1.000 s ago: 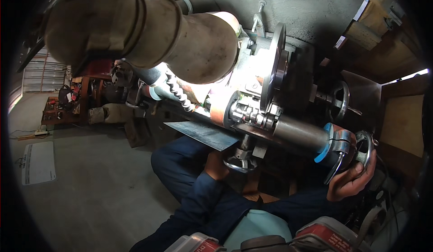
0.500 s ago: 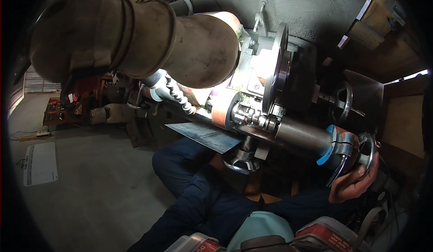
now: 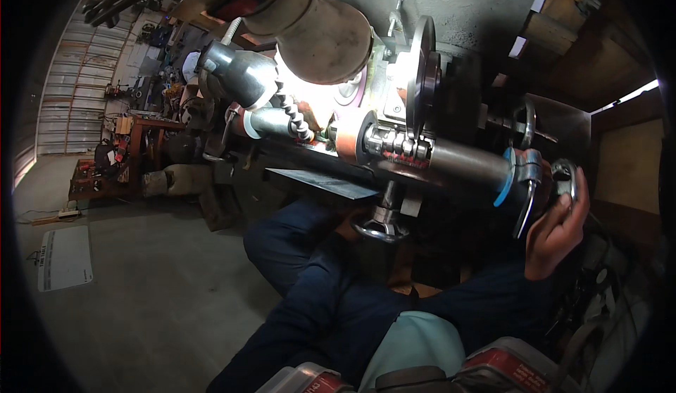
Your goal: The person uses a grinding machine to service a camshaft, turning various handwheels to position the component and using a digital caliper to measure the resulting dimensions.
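Note:
My right hand [image 3: 555, 237] is at the small metal handwheel [image 3: 565, 180] at the right end of the machine, its fingers curled around the rim. My left hand [image 3: 347, 228] shows only as a sliver near the front handwheel [image 3: 380, 231], below the metal plate [image 3: 324, 183]; its fingers are hidden. A shiny lobed shaft [image 3: 398, 142] lies between an orange-brown chuck-like collar [image 3: 348, 138] and a thick grey cylinder [image 3: 468, 164]. Just behind the shaft stands a large upright grinding wheel [image 3: 422, 76]. A lever [image 3: 524, 210] hangs from the blue-edged clamp [image 3: 527, 168] beside my right hand.
A lit work lamp [image 3: 239, 76] and a bulky dusty duct [image 3: 320, 41] overhang the machine's left side. Another handwheel [image 3: 524, 122] sits behind at the right. A wooden rack of tools [image 3: 105, 175] stands at the far left, with a white board [image 3: 65, 258] on the floor.
My right hand has shifted around the handwheel, its fingers now pointing more upward. The view has moved, so the machine sits higher and more of the lamp and left background shows.

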### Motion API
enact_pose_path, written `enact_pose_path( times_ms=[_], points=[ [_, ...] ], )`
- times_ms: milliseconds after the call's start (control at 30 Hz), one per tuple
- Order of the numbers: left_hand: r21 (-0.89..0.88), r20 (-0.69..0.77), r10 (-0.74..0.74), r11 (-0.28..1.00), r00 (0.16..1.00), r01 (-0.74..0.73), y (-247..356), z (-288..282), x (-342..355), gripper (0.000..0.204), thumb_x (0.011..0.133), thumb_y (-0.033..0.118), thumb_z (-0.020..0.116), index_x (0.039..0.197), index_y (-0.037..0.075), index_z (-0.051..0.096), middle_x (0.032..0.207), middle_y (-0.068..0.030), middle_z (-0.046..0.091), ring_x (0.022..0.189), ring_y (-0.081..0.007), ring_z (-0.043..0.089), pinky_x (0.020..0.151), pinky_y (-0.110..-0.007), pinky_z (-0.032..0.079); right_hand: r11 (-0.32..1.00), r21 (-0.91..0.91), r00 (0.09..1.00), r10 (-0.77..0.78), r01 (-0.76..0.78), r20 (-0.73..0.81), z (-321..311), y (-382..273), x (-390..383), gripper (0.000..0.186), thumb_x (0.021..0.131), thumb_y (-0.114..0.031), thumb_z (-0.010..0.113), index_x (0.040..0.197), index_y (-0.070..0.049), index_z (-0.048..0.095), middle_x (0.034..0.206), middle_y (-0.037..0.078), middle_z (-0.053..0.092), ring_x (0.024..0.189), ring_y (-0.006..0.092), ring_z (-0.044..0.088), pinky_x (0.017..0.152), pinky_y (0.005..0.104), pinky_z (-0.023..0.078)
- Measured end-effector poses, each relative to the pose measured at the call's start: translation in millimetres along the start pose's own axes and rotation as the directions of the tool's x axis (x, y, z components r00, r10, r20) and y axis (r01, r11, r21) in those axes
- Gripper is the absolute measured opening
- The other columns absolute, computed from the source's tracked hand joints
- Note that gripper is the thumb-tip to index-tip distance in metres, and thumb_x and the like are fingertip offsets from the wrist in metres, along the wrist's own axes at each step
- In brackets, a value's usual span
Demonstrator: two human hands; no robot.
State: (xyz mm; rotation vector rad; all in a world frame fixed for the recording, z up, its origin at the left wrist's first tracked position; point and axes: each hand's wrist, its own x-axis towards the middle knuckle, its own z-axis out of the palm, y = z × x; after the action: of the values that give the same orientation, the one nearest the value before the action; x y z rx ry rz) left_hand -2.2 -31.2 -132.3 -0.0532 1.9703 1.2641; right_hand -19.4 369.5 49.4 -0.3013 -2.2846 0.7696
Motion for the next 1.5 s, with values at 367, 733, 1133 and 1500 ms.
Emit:
enact_pose_path(
  times_ms=[367, 733, 1133, 1500],
  points=[
    [0.186, 0.124, 0.133, 0.97, 0.983, -0.155, 76.8, -38.4, -38.4, 0.094, 0.083, 0.064, 0.063, 0.147, 0.0, 0.036, 0.135, -0.0236, 0.055, 0.125, -0.0373, 0.054, 0.103, -0.041, 0.043, 0.987, -0.13, 0.954, 0.126, -0.093, 0.271, -15.5, -18.0, 42.0, 0.028, 0.099, -0.011, 0.047, 0.12, 0.002, 0.06, 0.109, 0.026, 0.066, 0.103, 0.0424, 0.064, 0.085, 0.0445, 0.051],
    [0.487, 0.043, 0.273, 0.834, 0.961, -0.259, 102.0, -7.7, -20.5, 0.113, 0.064, 0.064, 0.082, 0.143, -0.004, 0.038, 0.135, -0.0265, 0.052, 0.126, -0.0387, 0.051, 0.103, -0.04, 0.042, 0.929, -0.312, 0.811, 0.334, -0.198, 0.48, -16.8, -21.7, 71.8, 0.027, 0.097, -0.016, 0.047, 0.102, 0.004, 0.064, 0.095, 0.029, 0.065, 0.095, 0.0466, 0.062, 0.081, 0.049, 0.05],
    [0.425, 0.061, 0.166, 0.888, 0.984, -0.177, 113.4, -8.1, -22.8, 0.111, 0.066, 0.063, 0.08, 0.144, -0.003, 0.038, 0.134, -0.0274, 0.054, 0.121, -0.0392, 0.056, 0.101, -0.039, 0.044, 0.876, -0.482, 0.562, 0.397, 0.004, 0.726, 1.3, 12.6, 109.1, 0.04, 0.097, -0.025, 0.044, 0.095, 0.009, 0.063, 0.075, 0.023, 0.066, 0.055, 0.0341, 0.066, 0.057, 0.0442, 0.053],
    [0.425, 0.064, 0.193, 0.882, 0.979, -0.202, 109.3, -9.1, -21.9, 0.108, 0.068, 0.065, 0.079, 0.142, -0.003, 0.04, 0.13, -0.0254, 0.057, 0.122, -0.0372, 0.055, 0.101, -0.039, 0.044, 0.97, -0.182, 0.966, -0.194, 0.163, -0.17, -2.1, -8.9, -15.0, 0.038, 0.101, -0.013, 0.042, 0.137, -0.001, 0.048, 0.116, 0.022, 0.066, 0.099, 0.0397, 0.067, 0.08, 0.0431, 0.054]
  ],
)
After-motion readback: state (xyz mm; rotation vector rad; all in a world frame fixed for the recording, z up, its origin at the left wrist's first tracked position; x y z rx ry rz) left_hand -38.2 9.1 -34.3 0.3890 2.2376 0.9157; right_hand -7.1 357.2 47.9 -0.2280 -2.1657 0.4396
